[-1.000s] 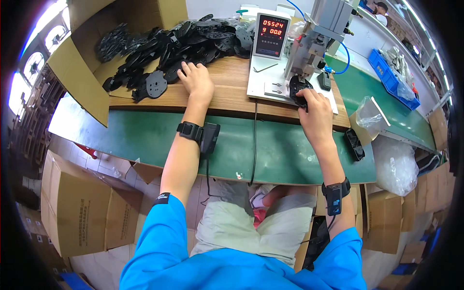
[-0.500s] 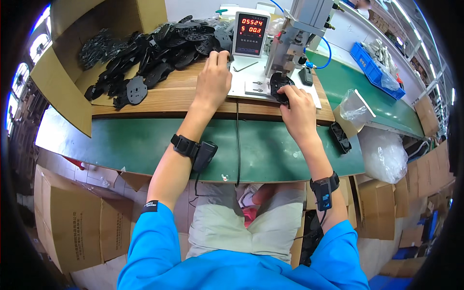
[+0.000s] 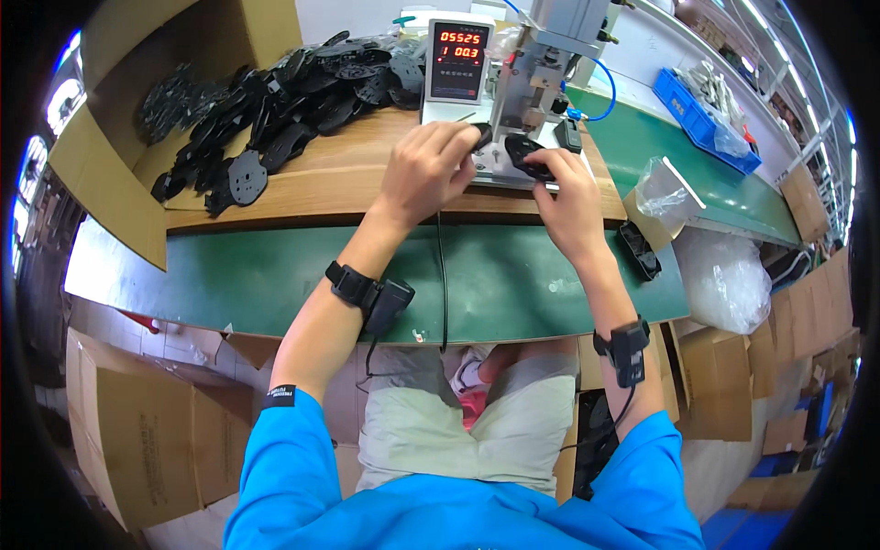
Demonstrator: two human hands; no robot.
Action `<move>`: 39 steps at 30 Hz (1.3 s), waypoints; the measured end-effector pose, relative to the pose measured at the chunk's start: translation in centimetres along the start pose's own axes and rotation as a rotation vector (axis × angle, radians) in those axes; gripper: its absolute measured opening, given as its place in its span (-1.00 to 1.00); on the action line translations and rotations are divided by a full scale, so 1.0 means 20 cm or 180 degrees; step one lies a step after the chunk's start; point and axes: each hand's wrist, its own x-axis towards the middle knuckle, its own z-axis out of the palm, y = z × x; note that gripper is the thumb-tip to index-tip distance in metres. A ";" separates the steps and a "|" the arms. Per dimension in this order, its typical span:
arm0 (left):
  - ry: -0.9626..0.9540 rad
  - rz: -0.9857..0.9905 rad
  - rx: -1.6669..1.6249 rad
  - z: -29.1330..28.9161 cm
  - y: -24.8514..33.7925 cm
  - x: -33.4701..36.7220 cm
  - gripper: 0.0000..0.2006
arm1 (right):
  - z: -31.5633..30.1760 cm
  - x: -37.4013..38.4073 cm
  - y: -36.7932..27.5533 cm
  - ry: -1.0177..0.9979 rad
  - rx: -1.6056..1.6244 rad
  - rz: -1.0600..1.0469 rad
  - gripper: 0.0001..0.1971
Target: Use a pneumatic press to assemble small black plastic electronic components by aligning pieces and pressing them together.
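Observation:
My left hand (image 3: 426, 172) is closed, pinching a small dark plastic piece (image 3: 483, 137) just left of the press (image 3: 532, 92). My right hand (image 3: 570, 194) grips the near right edge of a black plastic shell (image 3: 524, 154), its thumb below and fingers on top. The shell is tilted in front of the press head, above the white base plate (image 3: 502, 172). My fingers partly hide both pieces. Beyond my left hand stands a display box (image 3: 456, 62) with red lit digits.
A pile of black plastic parts (image 3: 302, 101) spills from an open cardboard box (image 3: 119, 179) at left. A small black box (image 3: 568, 137) sits right of the press. A black tray-like piece (image 3: 639, 251), a bag-lined carton (image 3: 662, 206) and a blue bin (image 3: 701, 119) are further right.
My left hand has moved right and nearer, bringing the dark piece beside the press. My right hand has lifted and tilted the black shell away from under the press head. The display digits have changed.

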 end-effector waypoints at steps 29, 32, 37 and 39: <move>-0.0991 0.0524 0.0321 0.30 0.25 -0.02 -0.70 | -0.82 -2.86 0.21 0.0836 -0.1051 0.3809 -0.72; -0.1037 0.0375 0.0309 0.32 0.24 -0.02 -0.70 | -0.84 -2.88 0.29 0.0647 -0.1244 0.3869 -0.71; -0.1135 0.0375 -0.0081 0.29 0.18 -0.01 -0.67 | -0.83 -2.96 0.39 0.0423 -0.1520 0.3910 -0.66; -0.1170 0.0366 -0.0253 0.28 0.16 -0.02 -0.66 | -0.82 -3.00 0.41 -0.0056 -0.1823 0.3472 -0.64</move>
